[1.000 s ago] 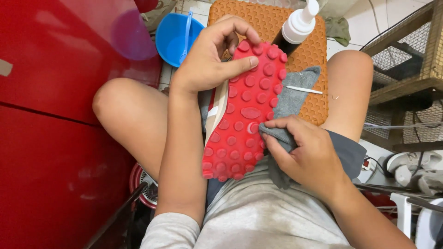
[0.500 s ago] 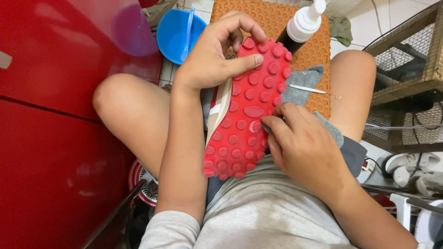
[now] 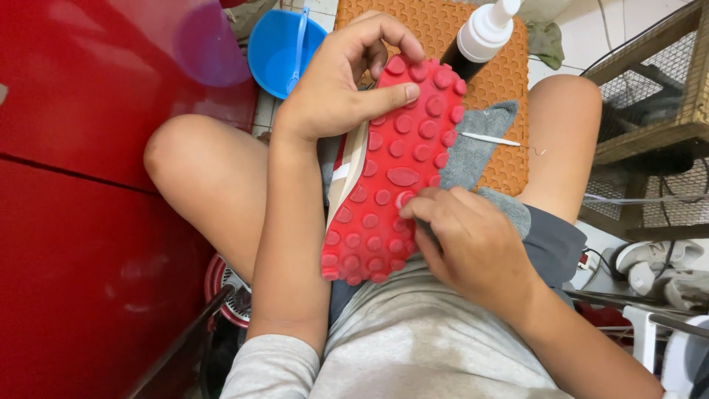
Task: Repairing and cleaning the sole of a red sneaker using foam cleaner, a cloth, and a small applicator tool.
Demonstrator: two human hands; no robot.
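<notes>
head view: cramped floor, orange mat point(image 3: 509, 74), red wall point(image 3: 88, 185); left fingers point(image 3: 399, 94) grip shoe point(image 3: 391, 177), right fingers point(image 3: 425, 210) pinch cloth point(image 3: 476, 148).

An orange studded mat point(image 3: 509, 70) and blue bowl point(image 3: 277, 52) lie on the floor.

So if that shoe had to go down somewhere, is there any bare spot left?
Little. The orange mat shows bare patches above the left hand and right of the grey cloth, beside the white stick. Elsewhere it is crowded: the shoe and right hand fill the lap, and the blue bowl and pump bottle border the mat.
</notes>
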